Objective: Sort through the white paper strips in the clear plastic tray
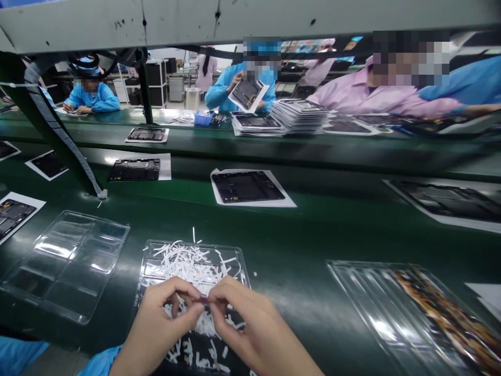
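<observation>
My left hand (168,318) and my right hand (242,318) meet at the fingertips, each in a pinch on a tiny reddish part (204,300) that is mostly covered by the fingers. Below them lies a clear plastic tray (245,266) heaped with thin white paper strips (188,263). More strips are scattered on a dark surface under my wrists. What exactly the small part is cannot be made out.
An empty clear tray (82,261) lies left; a ridged clear tray (364,292) with brown-black strips lies right. Dark panels on white sheets (248,187) rest across the green surface. People sit opposite near a panel stack (299,117). A cable-wrapped post (62,130) stands left, a beam (235,23) overhead.
</observation>
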Available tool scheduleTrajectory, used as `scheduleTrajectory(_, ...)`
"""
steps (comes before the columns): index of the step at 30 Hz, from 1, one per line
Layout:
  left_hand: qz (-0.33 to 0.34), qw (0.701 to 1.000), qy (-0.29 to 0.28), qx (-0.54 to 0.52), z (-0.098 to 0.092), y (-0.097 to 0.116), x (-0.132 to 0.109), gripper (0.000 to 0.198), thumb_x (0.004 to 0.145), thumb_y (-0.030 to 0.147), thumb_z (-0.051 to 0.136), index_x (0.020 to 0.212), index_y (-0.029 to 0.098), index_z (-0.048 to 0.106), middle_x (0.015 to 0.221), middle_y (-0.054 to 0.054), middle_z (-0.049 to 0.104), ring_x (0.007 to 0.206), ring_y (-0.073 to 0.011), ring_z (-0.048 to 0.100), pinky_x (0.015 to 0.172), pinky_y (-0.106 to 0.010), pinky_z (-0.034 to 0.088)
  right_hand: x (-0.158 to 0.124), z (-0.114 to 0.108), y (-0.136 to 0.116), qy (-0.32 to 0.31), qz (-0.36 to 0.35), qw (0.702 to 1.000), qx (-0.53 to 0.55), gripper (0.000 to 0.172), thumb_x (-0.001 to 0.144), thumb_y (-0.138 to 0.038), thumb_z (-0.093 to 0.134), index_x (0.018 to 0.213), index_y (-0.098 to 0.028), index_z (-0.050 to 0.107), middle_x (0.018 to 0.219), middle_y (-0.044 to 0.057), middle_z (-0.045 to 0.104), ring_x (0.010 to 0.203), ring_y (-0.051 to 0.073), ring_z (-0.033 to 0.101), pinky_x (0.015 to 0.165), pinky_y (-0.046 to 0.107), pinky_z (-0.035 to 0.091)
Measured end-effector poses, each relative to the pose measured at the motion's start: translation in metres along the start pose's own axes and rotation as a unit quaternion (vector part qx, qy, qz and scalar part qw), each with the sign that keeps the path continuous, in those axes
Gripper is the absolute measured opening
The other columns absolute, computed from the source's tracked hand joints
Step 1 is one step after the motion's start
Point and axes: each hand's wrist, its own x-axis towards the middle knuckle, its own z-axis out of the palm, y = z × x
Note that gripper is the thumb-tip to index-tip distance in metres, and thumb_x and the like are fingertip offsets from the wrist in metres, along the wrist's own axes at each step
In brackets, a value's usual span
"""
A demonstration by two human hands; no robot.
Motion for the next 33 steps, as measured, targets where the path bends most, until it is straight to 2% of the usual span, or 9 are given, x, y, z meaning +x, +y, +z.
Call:
scheduleTrajectory(4, 0.015, 0.997, -0.008, 0.069, -0.001, 0.001, 0.001, 0.014, 0.081, 0.014, 0.068, 0.089, 0.023, 0.075, 0.068, 0.001, 0.065, 0.058, -0.0148, 0.054, 0.054, -0.023, 0.042, 0.0, 0.002, 0.0, 0.019, -0.042, 0.995, -0.09, 0.019, 0.095, -0.012, 0.046, 0.089, -0.021, 0.061, 0.081, 0.003, 0.066, 0.066, 0.017, 0.063, 0.054, 0.027, 0.046)
scheduleTrajectory(8, 0.001, 0.998, 0.007, 0.066, -0.001, -0.004, 0.003, 0.009, 0.081, 0.017, 0.07, 0.088, 0.021, 0.075, 0.064, 0.002, 0.064, 0.052, -0.0134, 0.05, 0.048, -0.022, 0.039, 0.0, 0.009, 0.001, 0.079, -0.088, 0.98, -0.162, 0.02, 0.098, -0.01, 0.046, 0.09, -0.019, 0.062, 0.079, 0.004, 0.067, 0.067, 0.018, 0.065, 0.058, 0.029, 0.048)
scheduleTrajectory(15, -0.051, 0.998, 0.034, -0.027, 0.005, -0.004, 0.002, 0.011, 0.079, 0.022, 0.075, 0.09, 0.02, 0.078, 0.08, -0.003, 0.08, 0.069, -0.0185, 0.071, 0.062, -0.024, 0.054, 0.0, 0.022, 0.0, 0.149, -0.127, 0.94, -0.279, 0.022, 0.096, -0.007, 0.047, 0.085, -0.016, 0.064, 0.074, 0.006, 0.068, 0.066, 0.02, 0.066, 0.061, 0.032, 0.048)
scheduleTrajectory(21, -0.067, 0.993, 0.088, -0.042, 0.01, -0.008, 0.004, 0.006, 0.078, 0.022, 0.076, 0.082, 0.017, 0.075, 0.074, -0.004, 0.079, 0.064, -0.0173, 0.07, 0.058, -0.022, 0.055, -0.005, 0.034, 0.0, 0.164, -0.169, 0.907, -0.349, 0.019, 0.094, -0.007, 0.053, 0.092, -0.015, 0.07, 0.079, 0.008, 0.073, 0.066, 0.022, 0.067, 0.063, 0.035, 0.05)
scheduleTrajectory(24, -0.089, 0.988, 0.106, -0.07, 0.011, -0.009, 0.009, 0.009, 0.078, 0.024, 0.077, 0.084, 0.017, 0.076, 0.078, -0.005, 0.08, 0.07, -0.0191, 0.074, 0.063, -0.023, 0.058, -0.008, 0.034, 0.002, 0.155, -0.167, 0.92, -0.32, 0.018, 0.093, -0.006, 0.054, 0.09, -0.014, 0.07, 0.079, 0.008, 0.073, 0.068, 0.022, 0.067, 0.064, 0.036, 0.052)
scheduleTrajectory(27, -0.126, 0.983, 0.075, -0.11, 0.009, -0.01, 0.013, 0.015, 0.079, 0.027, 0.079, 0.091, 0.018, 0.078, 0.087, -0.006, 0.083, 0.083, -0.0226, 0.078, 0.076, -0.027, 0.061, -0.01, 0.028, 0.006, 0.108, -0.129, 0.953, -0.251, 0.021, 0.097, -0.012, 0.055, 0.081, -0.017, 0.067, 0.074, 0.006, 0.069, 0.062, 0.019, 0.065, 0.057, 0.032, 0.048)
scheduleTrajectory(29, -0.148, 0.977, 0.048, -0.143, 0.008, -0.011, 0.014, 0.018, 0.077, 0.029, 0.082, 0.09, 0.017, 0.079, 0.084, -0.007, 0.083, 0.082, -0.024, 0.078, 0.074, -0.028, 0.061, -0.01, 0.023, 0.008, 0.081, -0.101, 0.969, -0.211, 0.02, 0.101, -0.015, 0.054, 0.087, -0.018, 0.067, 0.079, 0.006, 0.069, 0.063, 0.017, 0.064, 0.057, 0.03, 0.047)
scheduleTrajectory(31, -0.161, 0.971, 0.039, -0.175, 0.007, -0.011, 0.014, 0.022, 0.073, 0.031, 0.086, 0.085, 0.016, 0.077, 0.074, -0.006, 0.081, 0.073, -0.0234, 0.077, 0.066, -0.027, 0.059, -0.01, 0.021, 0.01, 0.092, -0.098, 0.973, -0.19, 0.017, 0.103, -0.013, 0.051, 0.101, -0.017, 0.068, 0.085, 0.007, 0.07, 0.068, 0.018, 0.066, 0.06, 0.03, 0.048)
scheduleTrajectory(33, -0.17, 0.966, 0.035, -0.189, 0.007, -0.009, 0.014, 0.029, 0.071, 0.034, 0.088, 0.09, 0.015, 0.077, 0.069, -0.005, 0.08, 0.07, -0.0227, 0.076, 0.065, -0.026, 0.058, -0.008, 0.023, 0.011, 0.138, -0.13, 0.965, -0.183, 0.018, 0.102, -0.011, 0.05, 0.108, -0.015, 0.067, 0.087, 0.007, 0.07, 0.071, 0.019, 0.067, 0.062, 0.03, 0.049)
